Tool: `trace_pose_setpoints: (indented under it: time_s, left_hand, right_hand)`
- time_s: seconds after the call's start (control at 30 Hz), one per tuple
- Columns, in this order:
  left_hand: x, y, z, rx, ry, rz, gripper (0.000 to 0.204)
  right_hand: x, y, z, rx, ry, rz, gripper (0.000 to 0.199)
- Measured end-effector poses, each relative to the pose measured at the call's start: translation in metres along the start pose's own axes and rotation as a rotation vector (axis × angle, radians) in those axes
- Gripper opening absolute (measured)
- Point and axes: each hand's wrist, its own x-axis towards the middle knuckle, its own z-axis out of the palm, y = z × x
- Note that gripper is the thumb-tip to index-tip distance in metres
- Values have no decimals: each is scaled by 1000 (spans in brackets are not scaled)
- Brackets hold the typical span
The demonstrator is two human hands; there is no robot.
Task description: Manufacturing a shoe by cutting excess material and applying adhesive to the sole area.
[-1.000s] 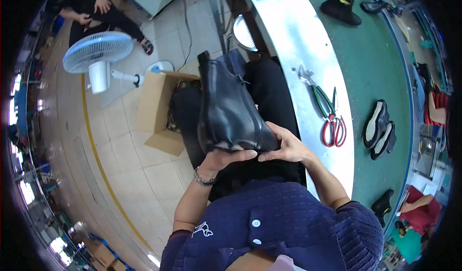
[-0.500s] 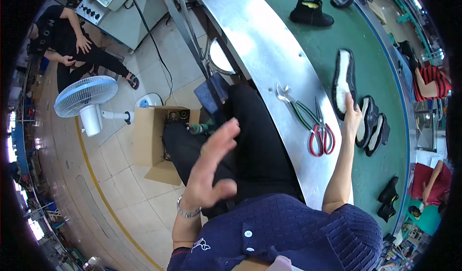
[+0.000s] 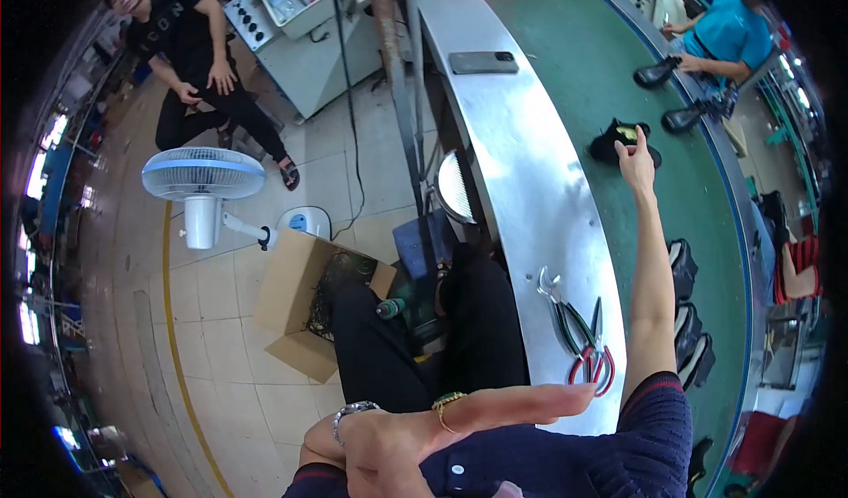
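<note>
My right hand (image 3: pixel 638 167) is stretched forward over the green belt, its index finger and thumb spread at a black ankle boot (image 3: pixel 606 146) with a yellow inside. The fingers overlap the boot's opening, and firm contact cannot be made out. Close in front of my chest, my left hand (image 3: pixel 406 440) holds nothing; its fingers stretch toward the right. It wears a ring and a bracelet. Beyond its fingertips, red-handled scissors (image 3: pixel 597 357) and green-handled pliers (image 3: pixel 565 312) lie on the metal table edge (image 3: pixel 530 162).
Several black shoes (image 3: pixel 685 330) lie on the green belt (image 3: pixel 565 47) beside my right arm. A phone (image 3: pixel 483 62) rests on the metal edge. To the left are a cardboard box (image 3: pixel 296 299), a fan (image 3: pixel 203 184) and a seated person (image 3: pixel 190 56). A person in blue (image 3: pixel 733 34) handles dark shoes across the belt.
My right hand has left the white-lined black shoe and reached farther forward to the ankle boot. My left hand has dropped nearer my chest and swung right. The view has shifted too.
</note>
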Motion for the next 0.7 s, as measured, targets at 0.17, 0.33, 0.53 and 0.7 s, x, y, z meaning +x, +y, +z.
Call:
trace_pose_setpoints:
  time_s: [0.17,0.33,0.53,0.7]
  left_hand:
    - [-32,9,21,67,313,-284,34]
    - [-29,12,29,36,79,28,37]
    - [-59,24,48,175,147,94,35]
    - [-55,29,8,517,265,-155,74]
  right_hand:
    - [22,5,46,-190,81,-54,49]
    - [-11,13,29,328,-21,91,28]
    - [-48,17,-74,642,-31,-54,16]
    - [-148,-100,-160,800,-176,-197,26]
